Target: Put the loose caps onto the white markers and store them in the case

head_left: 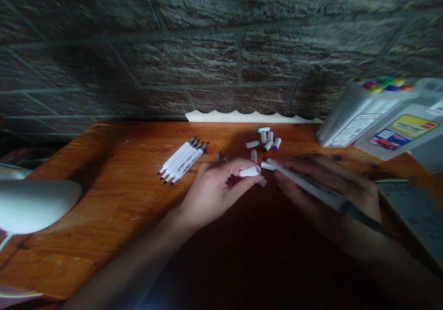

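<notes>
My left hand (214, 190) pinches a white marker cap (249, 171) between thumb and fingers, its round end turned right. Facing it across a small gap, my right hand (332, 194) grips a white marker (311, 185), whose pale end points at the cap and whose dark end runs back over the wrist. Several loose caps (267, 146) with coloured ends lie on the table behind the hands. To the left, several uncapped white markers (183, 161) lie side by side, dark tips showing at both ends. My left hand partly hides small pieces behind it.
On the right stand a clear case of colourful markers (360, 111) and a plastic container with a yellow and blue label (403, 132). A white lamp head (38, 206) juts in from the left over the wooden table (114, 194). Behind rises a brick-patterned wall (194, 61).
</notes>
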`<state>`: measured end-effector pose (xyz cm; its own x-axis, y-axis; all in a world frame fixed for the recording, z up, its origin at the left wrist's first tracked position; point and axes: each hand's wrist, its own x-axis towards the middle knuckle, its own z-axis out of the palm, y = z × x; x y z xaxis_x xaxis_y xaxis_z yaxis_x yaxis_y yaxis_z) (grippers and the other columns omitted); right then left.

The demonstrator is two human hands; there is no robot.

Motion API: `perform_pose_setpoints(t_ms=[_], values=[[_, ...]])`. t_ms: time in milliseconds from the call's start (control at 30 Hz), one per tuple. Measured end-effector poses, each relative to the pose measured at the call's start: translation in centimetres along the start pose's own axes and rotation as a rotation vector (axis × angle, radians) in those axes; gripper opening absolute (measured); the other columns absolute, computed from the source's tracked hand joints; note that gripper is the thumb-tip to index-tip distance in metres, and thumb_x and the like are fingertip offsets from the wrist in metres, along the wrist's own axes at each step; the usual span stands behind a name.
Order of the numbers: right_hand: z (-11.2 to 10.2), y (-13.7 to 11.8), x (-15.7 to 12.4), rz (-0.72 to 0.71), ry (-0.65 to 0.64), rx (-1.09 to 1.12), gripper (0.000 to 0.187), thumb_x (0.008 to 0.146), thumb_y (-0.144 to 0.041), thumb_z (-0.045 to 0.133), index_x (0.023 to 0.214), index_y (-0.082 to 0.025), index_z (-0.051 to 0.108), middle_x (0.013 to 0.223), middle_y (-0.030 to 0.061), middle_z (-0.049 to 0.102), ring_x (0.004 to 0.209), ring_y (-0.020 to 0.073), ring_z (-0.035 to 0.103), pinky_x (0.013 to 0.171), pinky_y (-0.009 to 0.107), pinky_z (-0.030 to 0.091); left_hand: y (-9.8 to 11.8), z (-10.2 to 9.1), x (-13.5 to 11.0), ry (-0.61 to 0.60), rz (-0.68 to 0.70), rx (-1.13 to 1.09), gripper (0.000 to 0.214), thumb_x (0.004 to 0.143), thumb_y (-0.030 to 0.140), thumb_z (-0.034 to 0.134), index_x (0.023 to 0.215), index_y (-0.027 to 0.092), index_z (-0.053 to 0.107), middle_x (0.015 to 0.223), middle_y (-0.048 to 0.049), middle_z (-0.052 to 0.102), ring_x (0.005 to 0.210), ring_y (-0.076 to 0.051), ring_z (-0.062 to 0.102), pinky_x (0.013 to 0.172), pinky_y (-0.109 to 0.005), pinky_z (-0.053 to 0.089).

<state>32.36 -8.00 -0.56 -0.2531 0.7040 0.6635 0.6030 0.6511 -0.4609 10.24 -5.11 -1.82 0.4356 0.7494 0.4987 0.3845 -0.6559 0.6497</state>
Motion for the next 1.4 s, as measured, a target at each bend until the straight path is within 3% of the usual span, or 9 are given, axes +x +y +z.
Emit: perform_pose_setpoints(t_ms=[67,167,367,533,700,900,1100,1300,1400], values=[[-0.6,1.3,0.1,0.068,0.067,-0.103,0.023,0.084,-0.019,0.072,0.107,-0.023,0.072,0.099,0.0052,0.076,0.084,0.0209,0.073,0.077,0.034,0.06,0.1,0.0,0.0,0.016,-0.027,-0.028,0.015,0.088,0.023,0.071,0.101,0.017,0.071,0.092,-0.0011,0.077,0.072,-0.01,0.07,0.067,-0.017,0.054],[-1.1,2.5,0.1,0.19,0.102,-0.06,0.019,0.083,-0.027,0.074,0.101,-0.024,0.072,0.094,0.0036,0.076,0.078,0.0208,0.073,0.069,0.034,0.06,0.1,0.0,0.0,0.0,-0.067,-0.062,0.02,0.088,0.024,0.071,0.107,0.017,0.07,0.094,-0.0021,0.077,0.068,-0.01,0.068,0.065,-0.018,0.054],[-0.4,0.0,0.1,0.175,0.009,0.035,0.018,0.086,-0.025,0.071,0.104,-0.023,0.07,0.094,0.0033,0.077,0.077,0.0178,0.073,0.067,0.027,0.059,-0.2,0.1,0.2,-0.068,-0.049,-0.119,0.022,0.093,0.019,0.061,0.115,0.017,0.066,0.113,-0.008,0.073,0.097,-0.016,0.071,0.084,-0.026,0.057],[-0.2,-0.6,0.3,0.206,0.031,0.062,0.012,0.085,-0.026,0.072,0.097,-0.023,0.072,0.091,0.0029,0.076,0.078,0.0176,0.072,0.068,0.027,0.059,-0.2,0.0,0.2,-0.068,-0.087,-0.121,0.013,0.092,0.021,0.065,0.103,0.017,0.062,0.095,-0.0031,0.074,0.084,-0.012,0.072,0.074,-0.02,0.056],[0.0,-0.1,0.3,0.272,0.126,0.196,0.008,0.086,-0.024,0.071,0.094,-0.023,0.071,0.091,0.002,0.075,0.078,0.0172,0.073,0.07,0.028,0.062,-0.6,0.3,-0.1,-0.071,-0.03,-0.065,0.022,0.089,0.02,0.069,0.11,0.017,0.066,0.102,-0.0052,0.076,0.085,-0.013,0.073,0.073,-0.021,0.057],[-0.2,-0.8,0.6,0.414,0.129,0.409,0.004,0.086,-0.026,0.073,0.088,-0.023,0.073,0.073,-0.0016,0.073,0.06,0.0132,0.07,0.052,0.021,0.06,-0.4,0.2,0.1,-0.036,0.072,0.0,0.013,0.086,0.013,0.07,0.098,0.018,0.071,0.096,-0.0022,0.077,0.083,-0.012,0.072,0.072,-0.019,0.055],[-0.3,-1.1,0.7,0.403,0.05,0.452,0.017,0.082,-0.019,0.075,0.098,-0.026,0.073,0.089,-0.0011,0.077,0.074,0.0145,0.074,0.064,0.022,0.063,-0.1,0.0,0.0,-0.03,-0.001,0.09,0.009,0.085,0.015,0.071,0.093,0.019,0.069,0.086,0.0018,0.075,0.067,-0.008,0.066,0.06,-0.016,0.049],[-0.1,-1.2,0.3,0.379,-0.006,0.368,0.012,0.083,-0.022,0.075,0.094,-0.025,0.073,0.089,-0.0007,0.077,0.078,0.0158,0.075,0.07,0.023,0.063,-0.2,0.1,-0.1,-0.02,0.014,0.124,0.01,0.084,0.012,0.071,0.091,0.018,0.068,0.084,0.0025,0.074,0.072,-0.009,0.067,0.06,-0.015,0.049],[0.1,-1.3,-0.1,0.399,-0.013,0.375,0.019,0.082,-0.025,0.076,0.101,-0.025,0.072,0.095,0.001,0.076,0.077,0.0162,0.074,0.071,0.026,0.064,-0.1,0.0,0.0,-0.017,0.018,0.152,0.009,0.084,0.012,0.071,0.09,0.018,0.067,0.08,0.0029,0.072,0.068,-0.009,0.066,0.058,-0.016,0.048]])
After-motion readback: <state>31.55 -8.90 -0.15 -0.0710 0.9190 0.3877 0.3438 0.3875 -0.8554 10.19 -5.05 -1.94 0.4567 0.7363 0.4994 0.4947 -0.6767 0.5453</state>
